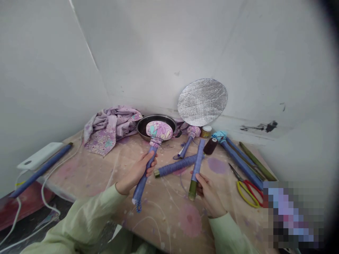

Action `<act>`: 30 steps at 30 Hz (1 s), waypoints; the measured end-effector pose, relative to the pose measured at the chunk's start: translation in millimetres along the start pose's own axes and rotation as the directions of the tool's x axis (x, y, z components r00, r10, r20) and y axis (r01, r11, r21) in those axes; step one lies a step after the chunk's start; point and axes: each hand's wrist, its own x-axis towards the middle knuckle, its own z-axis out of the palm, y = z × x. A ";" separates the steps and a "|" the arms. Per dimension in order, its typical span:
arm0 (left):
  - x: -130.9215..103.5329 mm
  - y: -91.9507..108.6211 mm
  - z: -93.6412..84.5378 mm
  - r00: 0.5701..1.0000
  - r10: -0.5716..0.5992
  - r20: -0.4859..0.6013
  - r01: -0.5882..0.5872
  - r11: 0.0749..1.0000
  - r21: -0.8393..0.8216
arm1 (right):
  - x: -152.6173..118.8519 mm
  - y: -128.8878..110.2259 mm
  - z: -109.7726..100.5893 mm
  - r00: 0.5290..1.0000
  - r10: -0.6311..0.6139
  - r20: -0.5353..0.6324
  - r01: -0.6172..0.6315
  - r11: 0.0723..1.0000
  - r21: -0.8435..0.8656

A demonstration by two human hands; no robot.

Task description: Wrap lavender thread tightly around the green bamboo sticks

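My left hand point(141, 171) is closed around the blue-wrapped handle of a padded mallet point(159, 131). Its round head is covered in pink floral cloth, tied at the neck, and a braided loop hangs from the handle's lower end. In my right hand point(208, 194) is a green bamboo stick point(198, 160), its upper part wrapped in blue cloth and its lower end bare. Between the hands lies a blue cord-wound stick point(177, 166) on the table. A second floral-headed mallet point(191, 137) rests just behind it, beside a dark thread spool point(210, 146).
A black pan point(143, 131) and crumpled floral cloth point(111, 127) lie at the back. A silver disc point(202, 102) leans on the wall near a small jar point(206, 131). Scissors point(247, 190) and more sticks point(242, 160) lie right; a white power strip point(39, 155) sits left.
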 end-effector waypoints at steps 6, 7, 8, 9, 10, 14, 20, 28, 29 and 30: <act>2.8 -5.0 0.2 0.985 0.138 -0.106 -0.115 0.974 0.194 | -1.0 -1.5 1.0 1.000 0.001 0.001 -0.001 1.000 -0.015; 2.4 -5.0 -0.4 0.980 0.161 -0.120 -0.131 0.965 0.227 | -0.8 -1.1 0.8 1.000 0.000 0.004 0.000 1.000 -0.017; 1.7 -4.6 -0.9 0.974 0.183 -0.132 -0.145 0.956 0.256 | -0.4 -0.6 0.6 1.000 0.000 0.007 0.000 1.000 -0.019; 0.7 -3.8 -1.3 0.969 0.205 -0.141 -0.159 0.946 0.282 | 0.1 0.1 0.4 1.000 0.001 0.009 -0.001 1.000 -0.022; -0.5 -2.7 -1.6 0.964 0.223 -0.146 -0.171 0.938 0.303 | 0.6 0.9 0.4 1.000 0.003 0.011 -0.003 1.000 -0.025; -3.0 0.5 -3.6 0.965 0.228 -0.126 -0.177 0.929 0.325 | 2.1 3.3 0.8 1.000 0.017 0.017 -0.017 0.999 -0.041; 0.9 -7.0 -23.2 0.995 0.070 -0.070 -0.054 0.976 0.213 | 0.2 3.0 1.9 0.999 0.031 0.016 -0.030 0.998 -0.047; 12.9 -7.1 -81.8 0.971 -0.090 -0.223 0.139 0.967 0.213 | 0.9 8.7 4.2 0.996 0.080 0.025 -0.079 0.995 -0.059; 15.4 -6.8 -90.1 0.962 -0.101 -0.255 0.161 0.961 0.227 | 1.1 9.8 4.1 0.996 0.081 0.025 -0.079 0.995 -0.061; 17.8 -6.5 -98.5 0.952 -0.108 -0.287 0.181 0.953 0.242 | 1.4 10.7 3.8 0.997 0.079 0.023 -0.077 0.995 -0.062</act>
